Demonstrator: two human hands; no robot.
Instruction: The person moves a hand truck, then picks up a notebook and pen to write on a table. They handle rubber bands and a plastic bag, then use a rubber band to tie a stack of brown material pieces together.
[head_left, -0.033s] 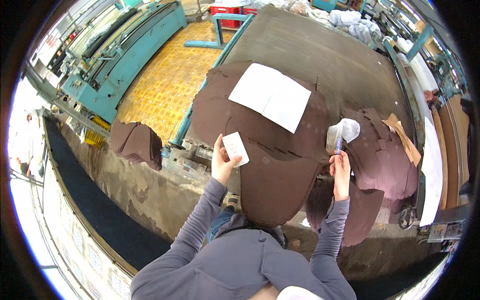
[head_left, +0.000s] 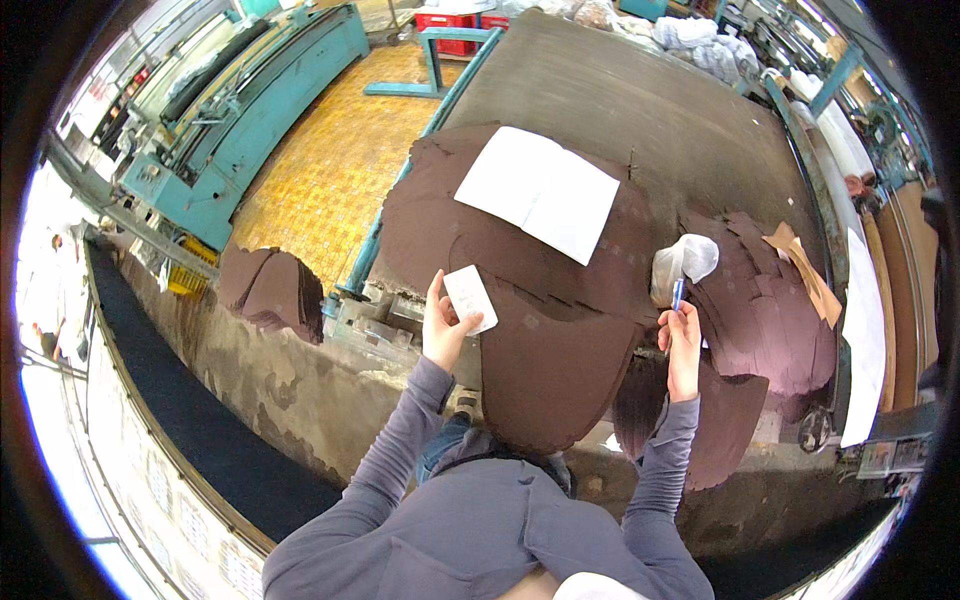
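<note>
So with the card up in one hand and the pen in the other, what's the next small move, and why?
Probably bring the pen in the right hand across to the small white card held by the left hand: they are apart, above the brown pieces.

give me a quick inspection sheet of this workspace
surface: grey worktable, worn, far half bare
job's things: small white card in left hand; blue pen upright in right hand
clutter: stacked dark brown cut pieces, open white booklet, clear plastic bag, tan scrap
fingers: both hands closed on their items
cables: nothing seen
surroundings: teal machine, yellow tiled floor, red crates
</note>
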